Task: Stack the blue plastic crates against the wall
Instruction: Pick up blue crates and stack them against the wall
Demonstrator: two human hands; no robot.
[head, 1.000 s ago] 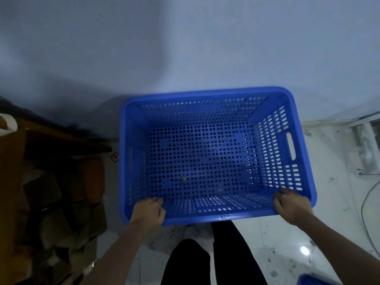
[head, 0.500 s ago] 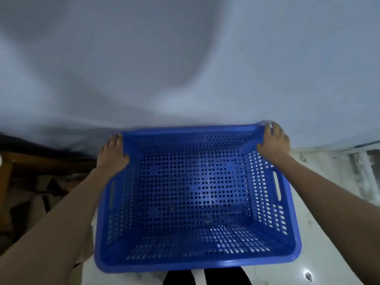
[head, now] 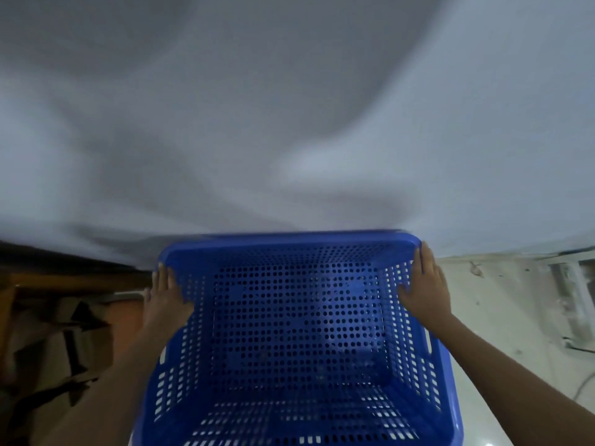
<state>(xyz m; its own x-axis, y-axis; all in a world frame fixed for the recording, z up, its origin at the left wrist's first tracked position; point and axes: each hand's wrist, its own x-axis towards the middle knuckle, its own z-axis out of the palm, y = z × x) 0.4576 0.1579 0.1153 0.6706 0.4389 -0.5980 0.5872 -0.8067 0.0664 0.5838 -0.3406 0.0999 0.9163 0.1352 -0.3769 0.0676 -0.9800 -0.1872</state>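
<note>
A blue perforated plastic crate (head: 299,333) fills the lower middle of the head view, open side up, with its far rim right at the pale wall (head: 289,123). My left hand (head: 167,294) clasps the crate's left rim near the far corner, fingers pointing toward the wall. My right hand (head: 425,284) clasps the right rim near the far corner, thumb inside the crate. What lies under the crate is hidden. The frame is motion-blurred.
Brown cardboard and wooden pieces (head: 58,323) are piled on the floor to the left of the crate. To the right is white tiled floor (head: 502,300), with a white frame (head: 570,297) along the wall's foot and a thin cable (head: 582,384).
My hands went from the crate's near rim to its far corners, then slid slightly back along the side rims. The crate now sits nearer and larger in view, against the wall.
</note>
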